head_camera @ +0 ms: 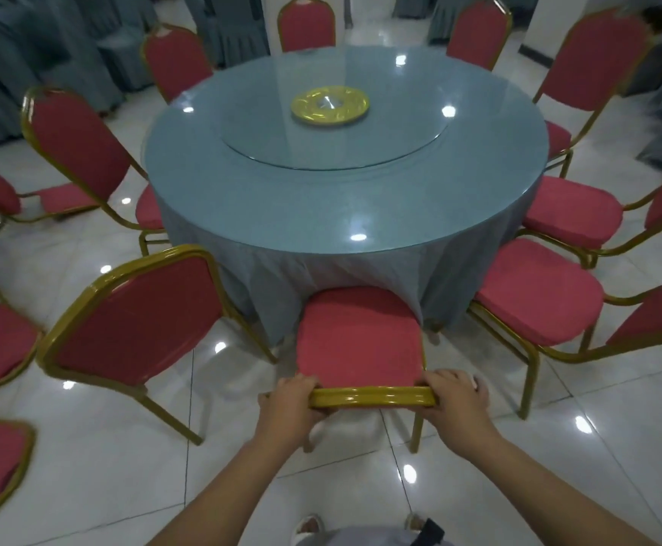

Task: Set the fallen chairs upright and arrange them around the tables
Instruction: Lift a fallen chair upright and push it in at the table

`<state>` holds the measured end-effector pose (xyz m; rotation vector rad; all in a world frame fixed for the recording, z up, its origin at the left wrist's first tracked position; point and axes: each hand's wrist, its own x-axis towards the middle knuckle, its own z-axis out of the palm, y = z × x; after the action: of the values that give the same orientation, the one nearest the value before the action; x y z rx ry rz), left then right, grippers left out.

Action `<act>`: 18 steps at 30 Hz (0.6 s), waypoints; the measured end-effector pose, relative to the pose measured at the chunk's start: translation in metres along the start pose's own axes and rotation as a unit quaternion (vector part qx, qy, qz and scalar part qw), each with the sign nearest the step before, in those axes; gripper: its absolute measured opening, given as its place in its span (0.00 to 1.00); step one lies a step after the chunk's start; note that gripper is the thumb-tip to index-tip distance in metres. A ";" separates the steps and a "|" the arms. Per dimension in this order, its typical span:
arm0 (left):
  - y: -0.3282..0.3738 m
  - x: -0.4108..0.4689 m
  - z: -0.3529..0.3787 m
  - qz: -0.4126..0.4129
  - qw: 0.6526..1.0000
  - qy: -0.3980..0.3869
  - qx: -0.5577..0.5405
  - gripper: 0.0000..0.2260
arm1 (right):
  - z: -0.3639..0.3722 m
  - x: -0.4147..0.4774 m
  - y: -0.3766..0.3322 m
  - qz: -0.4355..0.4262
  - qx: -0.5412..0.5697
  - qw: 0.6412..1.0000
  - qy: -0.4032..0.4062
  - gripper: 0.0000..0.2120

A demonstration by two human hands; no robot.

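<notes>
Both hands, left hand [292, 403] and right hand [453, 400], grip the near chair [357, 340] by its gold top rail, upright facing the round table [345, 183]. Push it straight in, centred between neighbours, seat just under the cloth.

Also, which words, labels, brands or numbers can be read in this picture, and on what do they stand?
No text can be read.
The round table with grey-blue cloth, the yellow round plate at its middle and the red padded chair with gold metal frame nearest the camera show no writing.
The plate's pattern is blurred.
</notes>
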<state>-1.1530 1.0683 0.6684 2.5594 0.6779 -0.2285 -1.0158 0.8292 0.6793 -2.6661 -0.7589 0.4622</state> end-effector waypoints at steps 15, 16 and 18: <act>0.065 0.012 -0.042 -0.029 0.996 0.003 0.079 0.33 | -0.040 0.018 0.044 -0.108 0.218 0.968 -0.066 0.24; 0.083 0.009 -0.038 -0.001 0.998 0.017 0.068 0.32 | -0.045 0.008 0.065 -0.091 0.243 0.964 -0.063 0.23; 0.125 0.007 -0.029 0.069 0.996 0.054 0.017 0.25 | -0.056 -0.012 0.110 -0.046 0.268 0.960 -0.061 0.19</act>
<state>-1.0826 0.9899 0.7426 2.6527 0.5375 -0.0554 -0.9547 0.7222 0.6881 -2.1055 -0.6702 0.7003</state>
